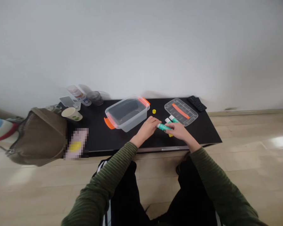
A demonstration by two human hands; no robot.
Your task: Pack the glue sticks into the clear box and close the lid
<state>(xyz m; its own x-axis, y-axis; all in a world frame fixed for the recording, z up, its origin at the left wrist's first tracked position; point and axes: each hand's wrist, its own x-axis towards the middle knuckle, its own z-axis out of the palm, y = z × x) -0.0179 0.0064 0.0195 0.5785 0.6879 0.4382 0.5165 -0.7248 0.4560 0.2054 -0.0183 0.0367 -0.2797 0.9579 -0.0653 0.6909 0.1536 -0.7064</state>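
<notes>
A green glue stick (pixel 164 127) with a white end is held above the black tabletop between both hands. My left hand (pixel 148 128) is closed, its fingertips on the white end at the left. At the other end, the closed fingers of my right hand (pixel 179 130) grip the green barrel. Just behind it lie more glue sticks (pixel 173 119) with white ends, partly hidden by my right hand; a bit of yellow shows below that hand. A small yellow cap (pixel 154 111) sits on the table behind my left hand.
Left of my hands stands an uncovered clear plastic box (pixel 134 118) with orange latches. Its clear lid (pixel 192 118) and a black remote (pixel 196 103) lie at the right. Further left are a paper cup (pixel 70 113), a spray can (pixel 78 94), a dark glass (pixel 95 98) and a brown bag (pixel 43 135).
</notes>
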